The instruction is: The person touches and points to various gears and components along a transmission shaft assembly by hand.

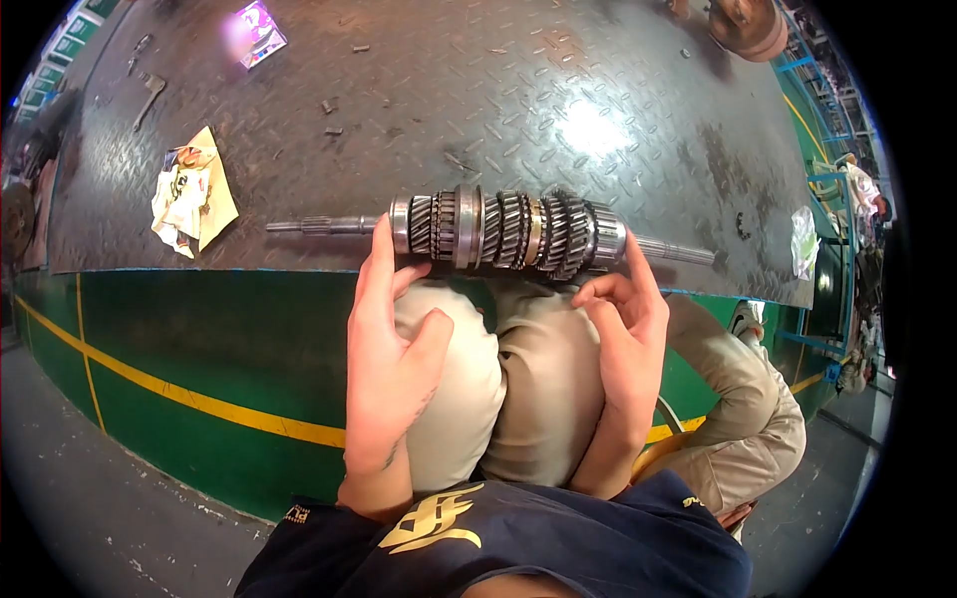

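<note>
A transmission gear shaft (506, 232) lies lengthwise near the front edge of the metal table, with several helical gears and a ring collar stacked along its middle. Its bare splined ends stick out to both sides. My left hand (391, 344) is at the left end of the gear stack, index finger stretched up against it and thumb apart. At the stack's right end, my right hand (630, 324) reaches up in the same way, its index fingertip by the last gear. Neither hand is wrapped round the shaft. Some fingertips are partly hidden at the table edge.
Crumpled paper packaging (189, 194) lies at the left, a wrench (150, 102) behind it. A purple box (257, 35) and a rusty round part (748, 28) sit farther back. Clear plastic (803, 242) rests at the right edge. Another person's legs (743, 409) are at my right.
</note>
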`<act>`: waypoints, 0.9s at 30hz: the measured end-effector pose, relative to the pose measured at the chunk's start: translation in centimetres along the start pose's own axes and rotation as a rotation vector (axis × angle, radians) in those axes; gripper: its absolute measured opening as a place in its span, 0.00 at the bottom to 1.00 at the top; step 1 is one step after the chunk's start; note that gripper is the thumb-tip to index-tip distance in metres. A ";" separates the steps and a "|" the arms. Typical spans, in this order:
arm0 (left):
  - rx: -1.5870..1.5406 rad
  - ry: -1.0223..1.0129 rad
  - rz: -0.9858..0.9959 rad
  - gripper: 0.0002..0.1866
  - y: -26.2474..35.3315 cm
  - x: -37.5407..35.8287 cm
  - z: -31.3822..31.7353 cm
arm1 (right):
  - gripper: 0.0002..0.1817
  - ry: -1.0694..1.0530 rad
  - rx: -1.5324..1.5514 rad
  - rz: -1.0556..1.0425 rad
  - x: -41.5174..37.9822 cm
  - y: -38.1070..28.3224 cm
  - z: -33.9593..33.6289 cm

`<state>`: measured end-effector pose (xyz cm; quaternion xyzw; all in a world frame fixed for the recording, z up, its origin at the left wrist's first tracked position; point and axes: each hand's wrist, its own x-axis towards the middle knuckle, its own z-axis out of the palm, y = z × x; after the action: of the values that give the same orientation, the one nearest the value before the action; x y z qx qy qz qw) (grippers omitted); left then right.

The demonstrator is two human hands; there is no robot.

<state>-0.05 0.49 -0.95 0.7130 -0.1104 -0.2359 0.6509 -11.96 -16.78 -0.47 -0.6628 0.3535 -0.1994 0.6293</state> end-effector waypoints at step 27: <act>-0.006 0.008 -0.058 0.43 0.4 0.1 -0.1 | 0.40 0.009 0.032 0.040 0.0 0.4 -0.1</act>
<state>0.19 0.48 -0.62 0.7151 -0.0864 -0.2521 0.6462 -12.13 -16.81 -0.80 -0.6446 0.3661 -0.1955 0.6420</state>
